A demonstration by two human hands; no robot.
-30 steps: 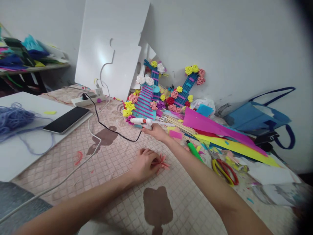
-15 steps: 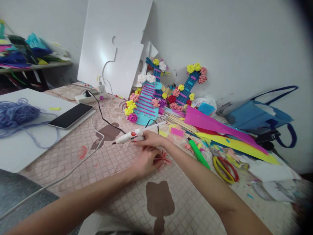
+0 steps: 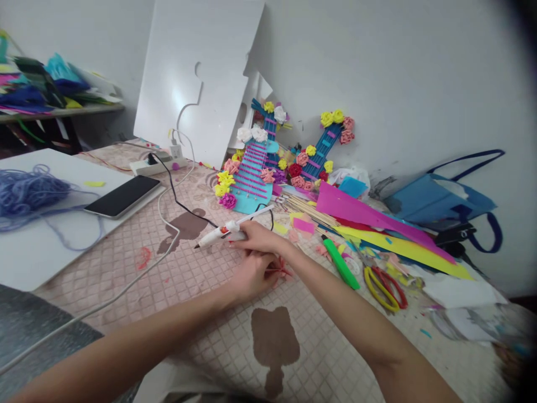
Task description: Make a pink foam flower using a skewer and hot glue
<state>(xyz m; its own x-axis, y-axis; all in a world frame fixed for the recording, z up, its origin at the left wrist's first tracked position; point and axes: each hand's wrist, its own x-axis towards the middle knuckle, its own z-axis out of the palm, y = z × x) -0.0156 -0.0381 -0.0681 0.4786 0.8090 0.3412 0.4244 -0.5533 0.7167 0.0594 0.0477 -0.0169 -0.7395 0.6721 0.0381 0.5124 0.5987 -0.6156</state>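
Centre frame, the white glue gun (image 3: 213, 236) was clasped by the right hand (image 3: 259, 237), and there, just below, the pink paper piece (image 3: 286, 272) was pinched by the left hand (image 3: 255, 273)!

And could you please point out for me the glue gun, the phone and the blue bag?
Glue gun (image 3: 216, 234): head view, on its white barrel.
Phone (image 3: 123, 197): head view, on its dark screen.
Blue bag (image 3: 415, 196): head view, on its blue side.
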